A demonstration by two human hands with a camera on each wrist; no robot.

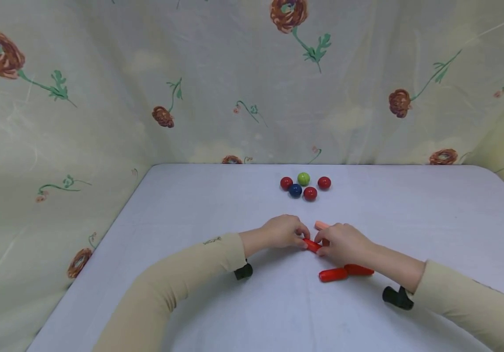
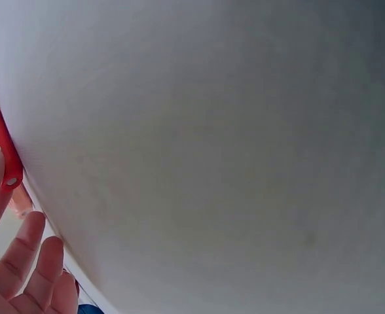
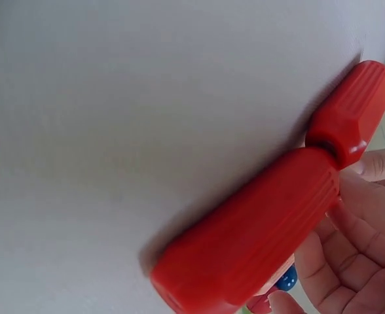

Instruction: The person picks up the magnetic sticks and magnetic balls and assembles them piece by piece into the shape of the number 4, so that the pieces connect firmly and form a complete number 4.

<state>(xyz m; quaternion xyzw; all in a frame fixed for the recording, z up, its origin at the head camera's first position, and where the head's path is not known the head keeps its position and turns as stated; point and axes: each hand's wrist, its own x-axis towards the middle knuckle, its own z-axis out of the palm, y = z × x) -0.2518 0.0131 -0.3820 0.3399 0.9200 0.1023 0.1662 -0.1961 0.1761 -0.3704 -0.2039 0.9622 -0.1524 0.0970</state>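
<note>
While a red stick (image 1: 311, 245) is pinched by the left hand (image 1: 284, 231) and right hand (image 1: 346, 243) below and right of frame centre, aligning seems under way; steady placement is probably called for.

Curtain (image 1: 217, 68) behind table (image 1: 252, 313), balls (image 1: 303, 179) clustered toward the table's back edge, left hand (image 1: 284, 231) and right hand (image 1: 346, 243) near centre, stick (image 1: 311, 245) between them, far stick (image 1: 321, 225) partly behind the right hand, paired sticks (image 1: 333, 275) end to end below it.
</note>
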